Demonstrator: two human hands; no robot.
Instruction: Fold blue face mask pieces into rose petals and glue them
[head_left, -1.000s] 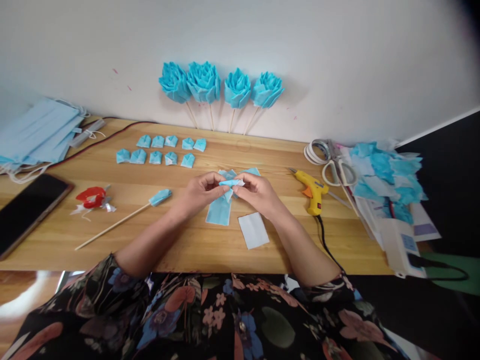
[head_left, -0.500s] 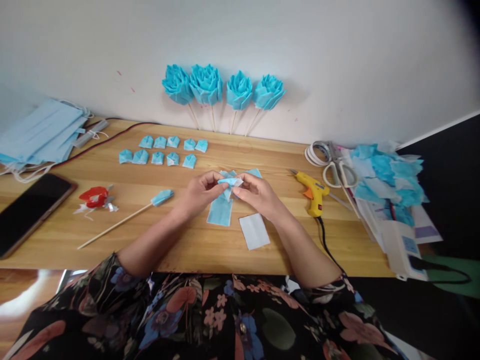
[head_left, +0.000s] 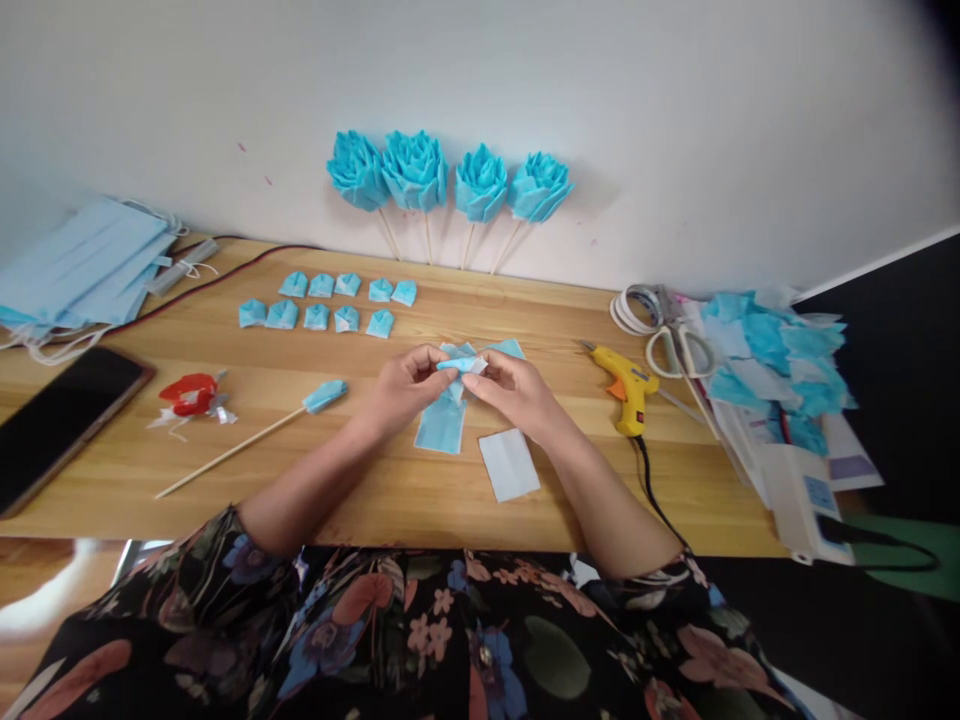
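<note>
Between my two hands is a small folded piece of blue fabric [head_left: 459, 365] with a white underside, like mask material. My left hand [head_left: 411, 385] pinches its left end, and my right hand [head_left: 514, 388] pinches the right end with thumb and fingers. Below it on the table lie flat blue fabric pieces [head_left: 439, 428], partly hidden by my fingers. A white square [head_left: 510, 465] rests beside my right wrist. To the left of my left hand lies a wooden stick [head_left: 232, 454] with a rolled blue bud [head_left: 325, 396] at its tip.
Blue fabric flowers [head_left: 415, 172] on sticks lean against the wall. Two rows of folded petals [head_left: 316, 316] lie back left. A yellow glue gun [head_left: 624, 385], scissors [head_left: 681, 345], tape [head_left: 637, 308] and scraps [head_left: 780, 350] sit right. Face masks [head_left: 82, 265], a phone [head_left: 67, 425] and red wrapping [head_left: 193, 394] lie left.
My right thumb has shifted slightly left along the folded fabric. Both hands stay in nearly the same place, still pinching it. The rest of the table looks unchanged.
</note>
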